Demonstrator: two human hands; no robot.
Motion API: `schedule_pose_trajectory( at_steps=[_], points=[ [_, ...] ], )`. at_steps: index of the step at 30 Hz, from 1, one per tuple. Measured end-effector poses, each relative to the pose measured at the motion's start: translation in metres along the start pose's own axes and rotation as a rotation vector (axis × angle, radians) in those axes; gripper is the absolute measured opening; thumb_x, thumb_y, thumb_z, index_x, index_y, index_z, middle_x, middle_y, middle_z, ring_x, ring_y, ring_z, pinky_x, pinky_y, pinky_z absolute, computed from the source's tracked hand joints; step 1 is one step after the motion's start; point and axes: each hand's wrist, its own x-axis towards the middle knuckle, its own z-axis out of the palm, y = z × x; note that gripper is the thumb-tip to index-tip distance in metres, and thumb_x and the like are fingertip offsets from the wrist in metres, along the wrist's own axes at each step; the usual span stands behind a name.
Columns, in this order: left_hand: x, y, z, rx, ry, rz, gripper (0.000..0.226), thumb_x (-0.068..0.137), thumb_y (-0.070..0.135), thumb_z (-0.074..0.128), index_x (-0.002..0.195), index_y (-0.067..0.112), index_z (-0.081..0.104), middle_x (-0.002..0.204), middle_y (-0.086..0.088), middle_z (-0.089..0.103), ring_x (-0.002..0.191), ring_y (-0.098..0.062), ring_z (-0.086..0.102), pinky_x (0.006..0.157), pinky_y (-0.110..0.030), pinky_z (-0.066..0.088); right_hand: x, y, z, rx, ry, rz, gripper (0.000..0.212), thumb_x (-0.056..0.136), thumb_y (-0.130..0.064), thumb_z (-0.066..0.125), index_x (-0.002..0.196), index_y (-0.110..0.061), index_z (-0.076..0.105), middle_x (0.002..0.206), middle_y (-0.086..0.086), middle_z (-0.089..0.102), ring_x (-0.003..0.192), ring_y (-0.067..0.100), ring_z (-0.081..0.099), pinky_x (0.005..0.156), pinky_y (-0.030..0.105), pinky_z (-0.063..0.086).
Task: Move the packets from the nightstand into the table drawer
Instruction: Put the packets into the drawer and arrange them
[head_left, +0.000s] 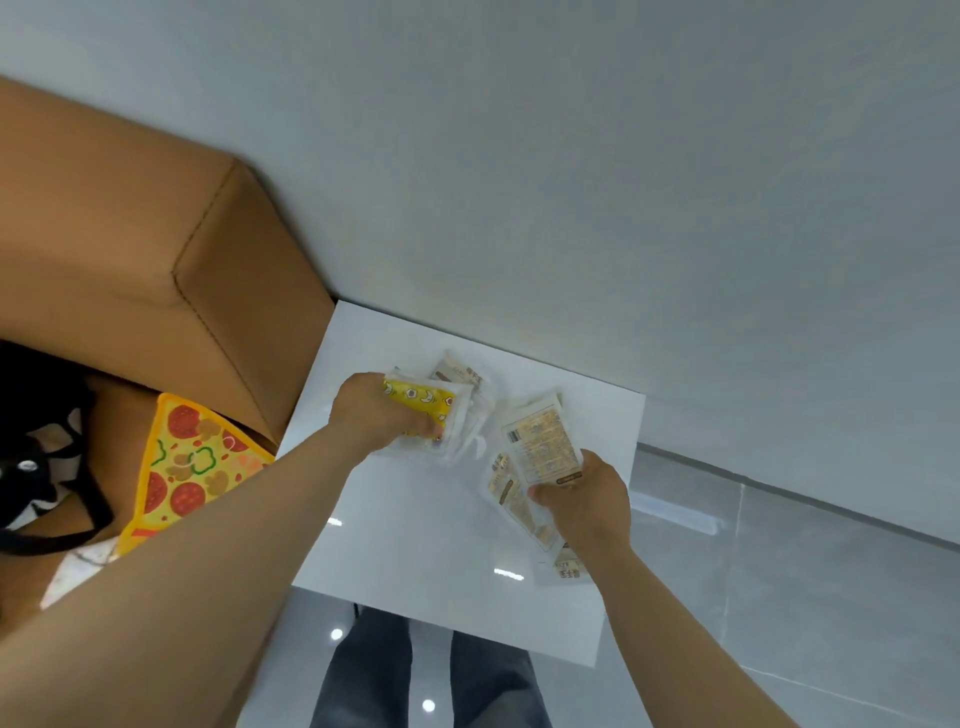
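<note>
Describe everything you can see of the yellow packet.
The yellow packet is a flat, soft pouch, seemingly glossy plastic, with a yellow printed face carrying small white shapes and a clear sealed border. It sits over the back left of the white nightstand, overlapping pale packets behind it. The left hand grips its left end, fingers curled round it. Its print is too small to read.

On the white nightstand (415, 545), yellow packet (423, 402) is sitting atop clear-wrapped packets (460, 375), beige labelled packet (543, 441) is tilting up at right, beige packets (511, 501) are lying fanned beneath it.
</note>
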Motion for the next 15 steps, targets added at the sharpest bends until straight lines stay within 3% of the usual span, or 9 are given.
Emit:
schedule_pose_trajectory(
  at_steps=[6, 10, 13, 15],
  points=[
    [-0.070, 0.012, -0.043, -0.094, 0.021, 0.060, 0.032, 0.057, 0.023, 0.090, 0.074, 0.021, 0.063, 0.083, -0.001, 0.064, 0.079, -0.018, 0.059, 0.064, -0.025, 0.046, -0.055, -0.022, -0.040, 0.036, 0.103, -0.085, 0.012, 0.076, -0.019, 0.071, 0.085, -0.020, 0.061, 0.078, -0.005, 0.066, 0.069, 0.013, 0.064, 0.060, 0.030, 0.054],
    [-0.120, 0.024, -0.069, -0.068, 0.043, 0.147, 0.033, 0.061, 0.025, 0.087, 0.085, 0.010, 0.071, 0.086, -0.008, 0.069, 0.084, -0.025, 0.065, 0.074, -0.034, 0.053, -0.100, -0.039, -0.069, 0.076, 0.197, -0.153, 0.011, 0.077, -0.022, 0.072, 0.081, -0.018, 0.062, 0.072, -0.003, 0.066, 0.063, 0.012, 0.063, 0.051, 0.023, 0.047],
    [-0.162, 0.039, -0.087, -0.159, 0.040, 0.200, 0.028, 0.058, 0.023, 0.089, 0.076, 0.018, 0.068, 0.076, 0.000, 0.067, 0.070, -0.016, 0.062, 0.058, -0.025, 0.047, -0.140, -0.051, -0.096, 0.189, 0.267, -0.158, 0.015, 0.075, -0.017, 0.075, 0.082, -0.022, 0.062, 0.073, -0.008, 0.067, 0.066, 0.011, 0.063, 0.052, 0.023, 0.046],
    [-0.192, 0.052, -0.097, -0.224, 0.020, 0.255, 0.028, 0.055, 0.019, 0.090, 0.071, 0.022, 0.068, 0.071, 0.005, 0.067, 0.067, -0.013, 0.062, 0.056, -0.023, 0.046, -0.171, -0.057, -0.116, 0.275, 0.329, -0.159, 0.019, 0.074, -0.015, 0.076, 0.082, -0.026, 0.062, 0.074, -0.013, 0.066, 0.068, 0.004, 0.062, 0.052, 0.020, 0.043]
  ],
)
